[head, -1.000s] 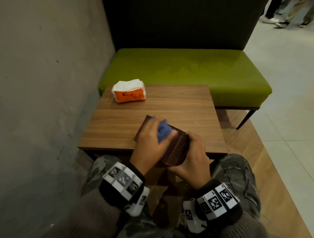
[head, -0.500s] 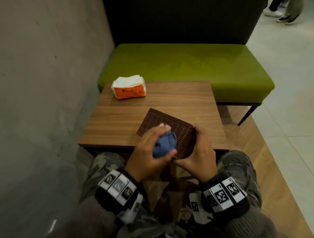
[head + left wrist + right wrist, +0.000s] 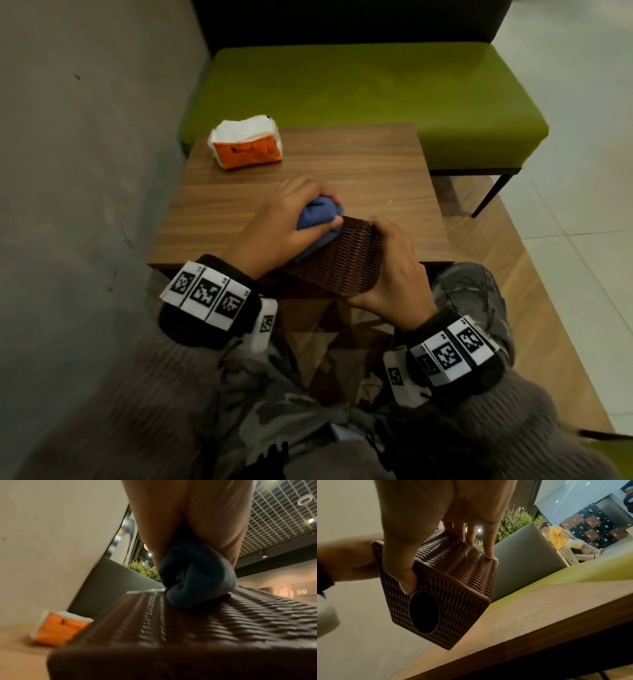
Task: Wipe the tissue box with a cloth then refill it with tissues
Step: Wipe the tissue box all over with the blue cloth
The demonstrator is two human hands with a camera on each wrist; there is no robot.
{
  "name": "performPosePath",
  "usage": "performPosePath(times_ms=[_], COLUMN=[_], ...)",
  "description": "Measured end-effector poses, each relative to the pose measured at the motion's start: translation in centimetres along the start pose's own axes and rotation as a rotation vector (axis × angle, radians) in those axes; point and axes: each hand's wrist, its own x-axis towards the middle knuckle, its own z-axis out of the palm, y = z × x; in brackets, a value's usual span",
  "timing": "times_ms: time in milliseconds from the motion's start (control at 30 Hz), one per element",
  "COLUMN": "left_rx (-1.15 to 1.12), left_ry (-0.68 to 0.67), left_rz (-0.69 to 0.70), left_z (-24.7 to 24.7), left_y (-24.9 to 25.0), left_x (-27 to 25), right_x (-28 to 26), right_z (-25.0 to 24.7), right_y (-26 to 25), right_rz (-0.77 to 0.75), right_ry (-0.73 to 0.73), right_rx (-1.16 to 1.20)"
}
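Observation:
A brown woven tissue box (image 3: 346,263) (image 3: 447,577) is held tilted over the near edge of the wooden table (image 3: 342,164). My right hand (image 3: 394,270) grips it, thumb beside its dark oval opening (image 3: 424,612), fingers (image 3: 488,545) along the far side. My left hand (image 3: 284,226) grips a bunched blue cloth (image 3: 320,214) (image 3: 195,577) and presses it on the box's upper face (image 3: 205,622) near its far edge. An orange and white tissue pack (image 3: 246,144) (image 3: 56,627) lies at the table's far left corner.
A grey wall (image 3: 85,171) runs close along the left. A green bench seat (image 3: 359,96) with a dark backrest stands behind the table. Tiled floor lies to the right. People stand far off in the right wrist view (image 3: 559,539).
My left hand has swept the blue cloth from the box's near end toward its far edge. The right hand keeps its grip on the box, tilting it.

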Motion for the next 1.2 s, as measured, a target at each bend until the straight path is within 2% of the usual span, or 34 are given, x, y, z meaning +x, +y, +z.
performPosePath(times_ms=[233, 433, 533, 633, 700, 767, 967, 1100, 1167, 1200], left_rx=[-0.028, -0.061, -0.103, -0.142, -0.132, -0.136, -0.144, -0.102, -0.088, -0.089], left_ry=[0.022, 0.085, 0.097, 0.068, 0.078, 0.075, 0.065, 0.062, 0.101, 0.164], left_rz=[0.096, -0.09, -0.132, -0.031, 0.038, 0.037, -0.063, -0.18, -0.267, -0.328], left_z=[0.9, -2.2, -1.4, 1.0, 1.8, 1.5, -0.9, -2.6, -2.9, -2.9], left_y=[2.2, -2.3, -2.1, 0.7, 1.8, 1.7, -0.9, -3.9, -5.6, -6.4], left_x=[-0.5, -1.8, -2.0, -1.5, -1.1, -0.9, -1.7, -2.8, -3.4, -3.9], right_x=[0.1, -0.7, -0.3, 0.1, 0.1, 0.0, -0.7, -1.1, -1.4, -1.6], right_z=[0.0, -1.0, -0.6, 0.0, -0.2, -0.6, -1.2, -1.7, -1.9, -1.9], right_y=[-0.4, -0.7, -0.7, -0.4, -0.4, -0.3, -1.0, -0.9, -0.4, -0.1], right_rz=[-0.045, -0.048, -0.061, -0.057, -0.03, -0.045, -0.036, -0.046, -0.01, 0.026], right_ry=[-0.011, -0.029, -0.08, -0.149, -0.144, -0.137, -0.055, -0.068, -0.076, -0.068], right_rx=[-0.009, -0.007, -0.046, -0.08, -0.061, -0.07, 0.025, 0.032, 0.073, 0.112])
